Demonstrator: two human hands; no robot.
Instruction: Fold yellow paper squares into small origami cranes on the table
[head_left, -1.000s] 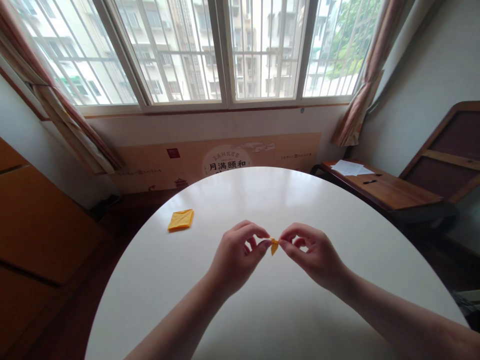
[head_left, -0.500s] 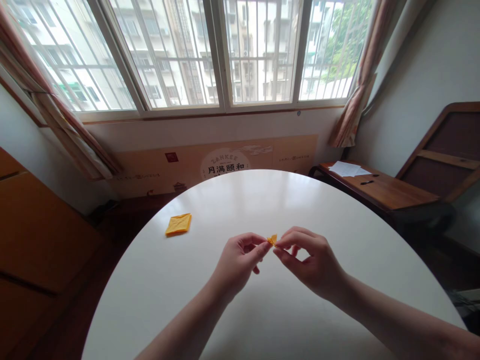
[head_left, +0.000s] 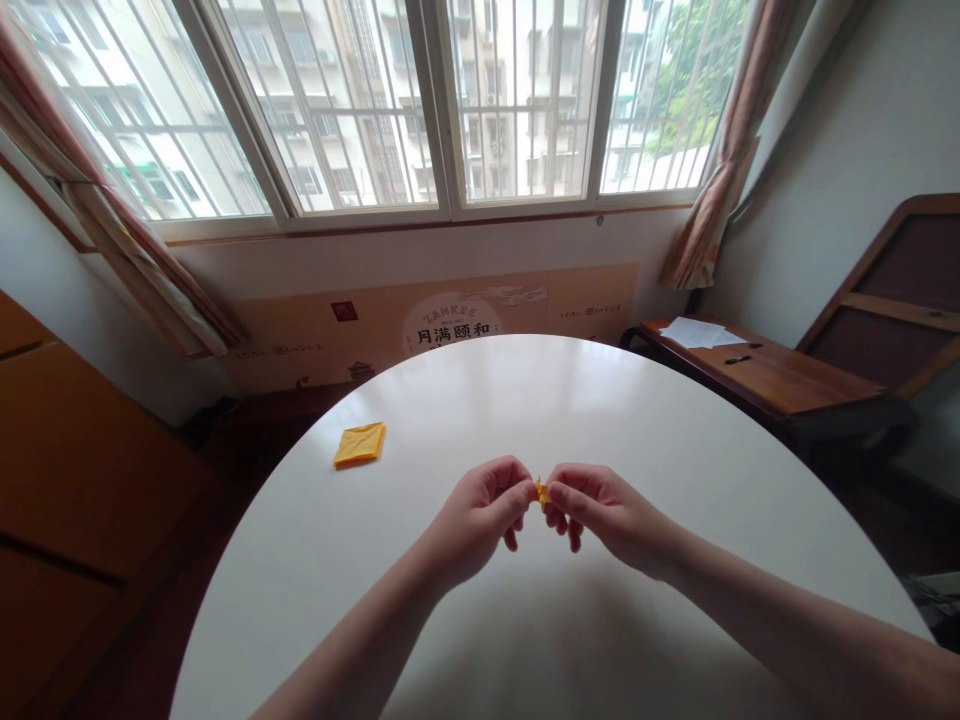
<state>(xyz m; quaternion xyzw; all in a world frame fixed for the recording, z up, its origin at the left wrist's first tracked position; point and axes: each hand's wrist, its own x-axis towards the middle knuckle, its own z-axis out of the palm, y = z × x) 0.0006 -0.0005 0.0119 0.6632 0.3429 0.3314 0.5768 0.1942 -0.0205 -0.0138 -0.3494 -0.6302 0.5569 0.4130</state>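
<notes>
The left hand and right hand meet just above the worktop. Both pinch one orange paper piece between the fingertips. The piece is already folded small and compact. A flat orange square lies untouched, well left of the hands.

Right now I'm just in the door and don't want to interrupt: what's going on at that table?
A person's left hand and right hand pinch a tiny orange paper piece between their fingertips, over the round white table. A folded orange sheet lies flat on the table, apart, off to the left.
</notes>
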